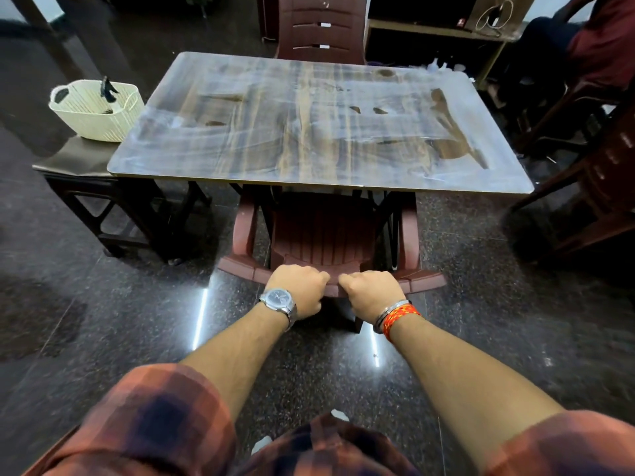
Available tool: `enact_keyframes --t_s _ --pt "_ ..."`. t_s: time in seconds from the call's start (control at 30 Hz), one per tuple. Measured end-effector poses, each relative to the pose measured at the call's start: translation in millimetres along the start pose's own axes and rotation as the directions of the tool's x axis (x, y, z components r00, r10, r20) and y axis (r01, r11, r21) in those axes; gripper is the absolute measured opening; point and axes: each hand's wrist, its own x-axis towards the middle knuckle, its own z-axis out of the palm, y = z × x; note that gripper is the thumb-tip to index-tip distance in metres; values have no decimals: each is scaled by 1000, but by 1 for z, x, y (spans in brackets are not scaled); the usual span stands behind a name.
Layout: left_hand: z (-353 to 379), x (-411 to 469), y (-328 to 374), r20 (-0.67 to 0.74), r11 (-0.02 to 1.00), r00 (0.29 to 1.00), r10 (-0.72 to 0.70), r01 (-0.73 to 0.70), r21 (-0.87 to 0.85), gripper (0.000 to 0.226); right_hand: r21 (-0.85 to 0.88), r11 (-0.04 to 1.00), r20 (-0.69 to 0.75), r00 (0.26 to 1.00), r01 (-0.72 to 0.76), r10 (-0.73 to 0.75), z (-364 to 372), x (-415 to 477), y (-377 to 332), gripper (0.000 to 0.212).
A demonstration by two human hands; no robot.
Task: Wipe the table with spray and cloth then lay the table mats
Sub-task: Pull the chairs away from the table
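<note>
The wood-grain table stands ahead of me, its top covered in whitish smear streaks with a few bare brown patches. A maroon plastic chair is tucked under its near edge. My left hand, with a wristwatch, and my right hand, with an orange thread band, both grip the top of the chair's backrest, side by side. A cream basket on a dark side stool at the left holds a dark-nozzled spray bottle. No cloth or mats are visible.
A second maroon chair stands at the table's far side. The dark side stool touches the table's left edge. Dark wooden chairs and a seated person are at the right. A shelf stands behind. The floor is polished dark granite.
</note>
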Motion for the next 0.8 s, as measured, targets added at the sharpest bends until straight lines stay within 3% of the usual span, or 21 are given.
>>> enact_keyframes --t_s 0.1,0.23,0.4,0.8 --pt "-4 -9 -14 30 1000 999 21 -21 8 30 -26 999 61 998 -29 31 -4 -2 -3 20" --pt "-4 -16 -23 63 991 994 -88 81 105 19 -40 997 114 991 -63 67 -7 -5 -5 25" --pt "-1 -20 -13 73 989 994 -75 65 131 15 -64 996 147 986 -68 77 -8 -11 -4 26" --pt "0 -5 -19 33 989 998 -56 51 140 15 -20 1000 62 998 -20 22 -7 -3 6 20"
